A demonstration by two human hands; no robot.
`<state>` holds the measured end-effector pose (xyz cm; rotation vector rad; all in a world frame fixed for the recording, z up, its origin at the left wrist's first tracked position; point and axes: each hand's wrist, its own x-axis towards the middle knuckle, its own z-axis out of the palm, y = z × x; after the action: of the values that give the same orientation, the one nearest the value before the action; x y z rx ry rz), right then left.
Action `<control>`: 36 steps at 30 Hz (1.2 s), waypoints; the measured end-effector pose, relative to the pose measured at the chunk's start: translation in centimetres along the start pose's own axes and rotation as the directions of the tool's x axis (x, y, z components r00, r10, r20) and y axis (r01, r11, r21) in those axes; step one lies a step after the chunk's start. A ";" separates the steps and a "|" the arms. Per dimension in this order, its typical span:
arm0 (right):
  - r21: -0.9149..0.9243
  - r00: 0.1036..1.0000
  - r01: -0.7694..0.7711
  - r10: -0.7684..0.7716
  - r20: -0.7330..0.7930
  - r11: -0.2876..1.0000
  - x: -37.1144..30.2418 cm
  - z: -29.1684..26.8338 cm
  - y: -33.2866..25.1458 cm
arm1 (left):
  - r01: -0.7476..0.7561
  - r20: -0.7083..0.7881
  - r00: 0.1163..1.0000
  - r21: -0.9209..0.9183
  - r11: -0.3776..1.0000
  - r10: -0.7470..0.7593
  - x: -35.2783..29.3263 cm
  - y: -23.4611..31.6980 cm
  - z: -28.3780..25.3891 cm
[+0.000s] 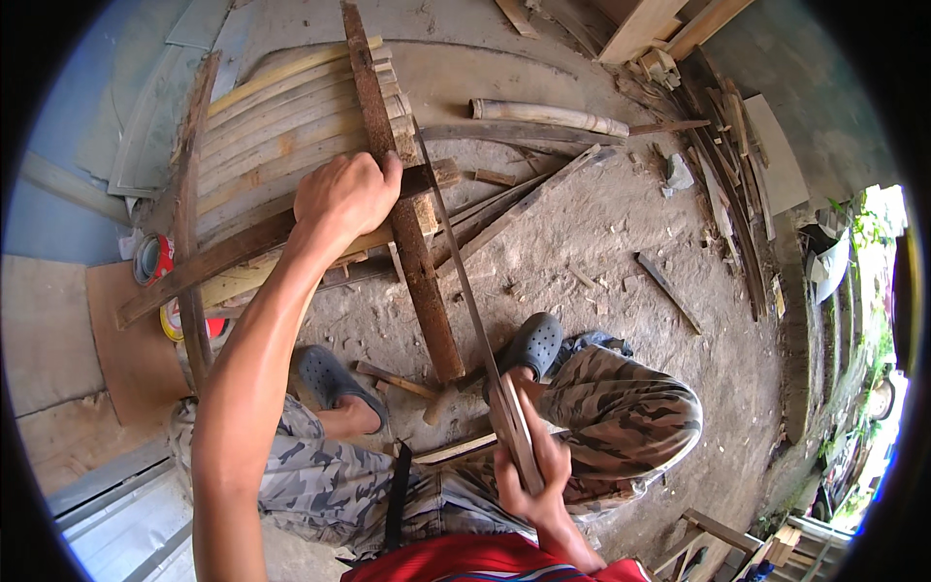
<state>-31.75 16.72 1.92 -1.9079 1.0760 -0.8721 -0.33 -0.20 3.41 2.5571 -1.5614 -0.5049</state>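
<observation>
Bamboo slat panel point(291, 126) partly framed, one thin strip point(465, 291) in hand.
Left hand point(344, 199) grip clamps the upright batten point(402, 194); right hand point(533, 466) grip closes on the strip; loose slats lie unused on the ground point(621, 291).

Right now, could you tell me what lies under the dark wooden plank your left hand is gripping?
Under the dark plank gripped by the left hand lie pale bamboo slats and a crossing brown batten. The hand hides their crossing point.
</observation>
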 end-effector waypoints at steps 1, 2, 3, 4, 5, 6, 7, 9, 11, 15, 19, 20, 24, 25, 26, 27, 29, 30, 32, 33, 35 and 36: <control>0.065 0.999 -0.035 0.035 -0.003 0.997 2.2 0.8 0.3 | -0.014 -0.009 1.000 0.009 1.000 0.014 0.0 -0.1 0.2; 0.127 0.998 -0.066 0.067 0.000 0.990 4.6 1.7 0.3 | -0.026 -0.020 0.999 0.015 1.000 0.026 0.0 -0.5 0.3; 0.190 0.990 -0.141 0.140 0.015 0.972 7.0 2.5 0.4 | -0.047 -0.036 0.998 0.014 0.999 0.047 0.3 -0.4 0.3; 0.219 0.993 -0.112 0.116 -0.006 0.969 9.4 3.3 0.3 | -0.058 -0.061 0.996 0.020 0.998 0.060 0.4 -0.3 0.5; 0.189 0.998 -0.030 0.040 -0.048 0.981 10.9 4.2 1.1 | -0.065 -0.086 0.994 0.024 0.998 0.067 0.4 -0.3 0.7; 0.177 0.997 -0.019 0.031 -0.064 0.984 10.8 4.3 1.3 | -0.072 -0.110 0.991 0.027 0.997 0.074 0.5 -0.3 0.9; 0.164 0.997 -0.008 0.021 -0.079 0.986 10.5 4.3 1.4 | -0.082 -0.151 0.985 0.020 0.996 0.084 0.6 -0.2 1.0; 0.186 0.996 -0.072 0.082 -0.046 0.980 8.6 4.6 1.7 | -0.064 -0.230 0.971 0.005 0.998 0.064 0.3 -0.9 1.1; 0.053 0.999 0.043 -0.041 -0.028 0.998 4.1 2.8 2.1 | -0.010 -0.057 0.998 -0.062 0.998 0.007 0.0 -0.3 0.2; -0.120 0.998 -0.004 0.011 0.059 0.993 -4.5 -1.0 1.5 | 0.009 -0.007 1.000 -0.066 0.998 -0.010 -0.1 0.0 0.2; -0.061 0.999 0.042 -0.043 -0.013 0.997 -1.7 0.1 1.7 | -0.069 -0.101 0.993 -0.023 0.997 0.066 0.4 -0.5 1.0; -0.064 0.996 0.067 -0.071 -0.052 0.996 0.8 1.2 1.6 | -0.074 -0.091 0.993 -0.020 0.997 0.071 0.3 -0.6 1.1; 0.246 0.979 -0.201 0.205 0.009 0.948 10.1 4.0 1.9 | -0.100 -0.108 0.990 -0.043 0.994 0.094 0.5 -0.7 0.9; 0.223 0.985 -0.161 0.171 -0.023 0.961 9.8 4.2 1.9 | -0.108 -0.121 0.988 -0.055 0.993 0.100 0.5 -0.5 0.9; 0.208 0.990 -0.120 0.131 -0.042 0.971 9.6 4.8 2.2 | -0.103 -0.134 0.987 -0.061 0.993 0.094 0.5 -0.8 0.8; 0.184 0.994 -0.083 0.095 -0.056 0.979 8.9 4.9 2.5 | -0.097 -0.140 0.986 -0.075 0.992 0.086 0.3 -0.9 0.8; 0.010 1.000 -0.005 0.005 -0.015 1.000 5.4 3.5 2.3 | -0.078 -0.120 0.991 -0.095 0.992 0.066 0.1 -1.0 0.5; 0.041 0.998 -0.065 0.066 -0.013 0.997 2.7 2.7 1.6 | -0.064 -0.091 0.994 -0.103 0.993 0.055 0.0 -0.8 0.4; -0.222 0.996 -0.066 0.078 0.046 0.973 -1.9 0.1 1.3 | -0.041 -0.038 0.999 -0.107 0.993 0.037 -0.5 -0.5 0.1; -0.188 0.997 -0.071 0.076 0.024 0.980 -3.7 -0.6 1.4 | -0.039 -0.020 0.999 -0.100 0.994 0.037 -0.7 -0.3 -0.3; -0.102 0.993 -0.115 0.117 0.020 0.988 -4.2 -1.4 1.1 | -0.062 -0.024 0.998 -0.078 0.995 0.060 -0.8 -0.1 -0.5; -0.193 1.000 -0.018 0.020 0.008 0.981 -2.7 -1.2 1.0 | -0.067 -0.037 0.997 -0.082 0.994 0.064 -0.7 -0.1 -0.2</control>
<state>-34.21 18.46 1.10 -2.0540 1.2088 -0.7703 -0.44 0.42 3.74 2.4314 -1.5724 -0.5055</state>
